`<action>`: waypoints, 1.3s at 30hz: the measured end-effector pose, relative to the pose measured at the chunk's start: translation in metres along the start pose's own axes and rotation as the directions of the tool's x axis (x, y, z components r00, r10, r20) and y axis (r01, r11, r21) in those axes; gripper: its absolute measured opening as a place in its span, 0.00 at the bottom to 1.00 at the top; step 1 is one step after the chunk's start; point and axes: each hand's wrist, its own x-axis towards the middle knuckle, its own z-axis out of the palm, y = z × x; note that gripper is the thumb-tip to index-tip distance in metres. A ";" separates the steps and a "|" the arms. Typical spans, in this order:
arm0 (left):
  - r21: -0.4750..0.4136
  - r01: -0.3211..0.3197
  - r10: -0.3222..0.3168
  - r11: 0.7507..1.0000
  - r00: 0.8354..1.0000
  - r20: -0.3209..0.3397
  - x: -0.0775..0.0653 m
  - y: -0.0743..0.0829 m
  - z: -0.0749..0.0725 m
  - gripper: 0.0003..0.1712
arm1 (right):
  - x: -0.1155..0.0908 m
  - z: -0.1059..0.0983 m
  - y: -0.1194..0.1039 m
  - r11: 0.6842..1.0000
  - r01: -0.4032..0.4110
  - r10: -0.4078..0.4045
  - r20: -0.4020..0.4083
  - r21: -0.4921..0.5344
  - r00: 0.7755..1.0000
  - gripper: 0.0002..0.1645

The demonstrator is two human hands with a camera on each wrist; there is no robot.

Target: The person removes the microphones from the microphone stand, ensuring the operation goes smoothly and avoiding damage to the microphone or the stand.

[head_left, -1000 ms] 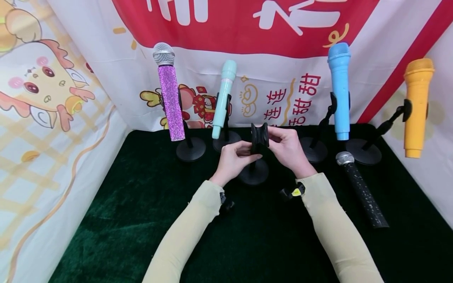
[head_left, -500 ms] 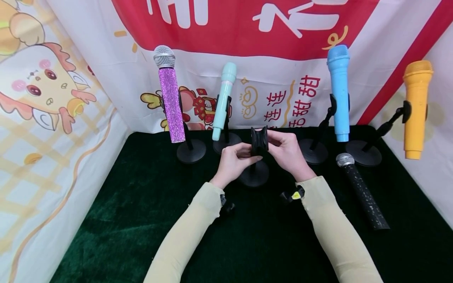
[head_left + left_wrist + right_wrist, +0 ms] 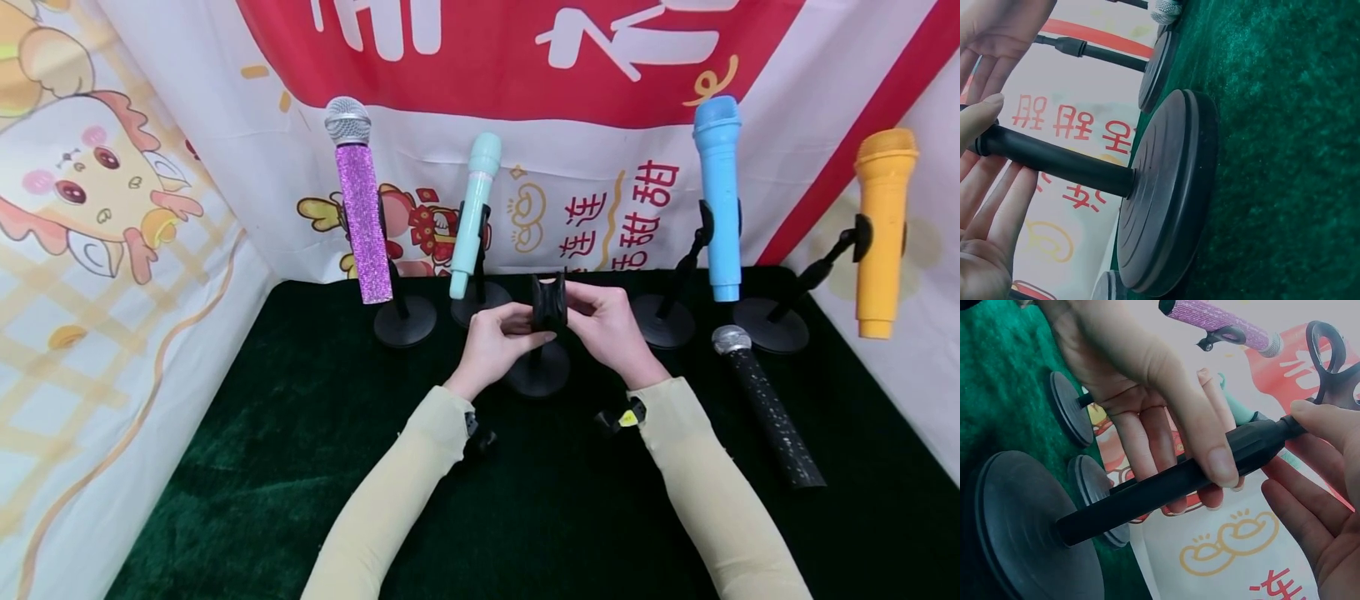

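Note:
A black microphone stand stands upright in front of me, its round base (image 3: 542,377) on the green cloth. My left hand (image 3: 489,343) grips the thick collar (image 3: 1244,447) on its post, thumb on the near side. Higher up, my right hand (image 3: 611,327) pinches the thin neck just under the black clip (image 3: 549,302), as the right wrist view shows. The clip holds no microphone. To the right of my right hand, a black speckled microphone (image 3: 768,408) with a silver head lies on the cloth.
Behind my hands, a purple glittery microphone (image 3: 363,221), a mint microphone (image 3: 472,225), a blue microphone (image 3: 722,208) and a yellow microphone (image 3: 883,242) rest in stands. A printed white and red cloth (image 3: 585,92) hangs behind the green-covered table (image 3: 247,433).
The clip has turned and tilted slightly, and my right hand has shifted a little lower with it. My left hand keeps its grip on the stand.

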 end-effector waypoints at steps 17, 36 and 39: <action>-0.032 -0.022 0.022 0.999 1.000 0.018 -0.001 0.001 -0.002 0.18 | -0.006 0.004 -0.019 1.000 -0.014 0.014 -0.002 -0.008 1.000 0.16; -0.009 -0.046 0.046 0.999 0.997 -0.067 -0.012 0.002 -0.014 0.15 | -0.008 -0.016 0.002 0.994 -0.092 0.094 0.045 -0.060 0.995 0.25; 0.008 -0.035 0.035 0.999 0.994 -0.105 -0.023 0.002 -0.032 0.13 | -0.012 -0.015 0.008 0.990 -0.127 0.131 0.066 -0.053 0.989 0.26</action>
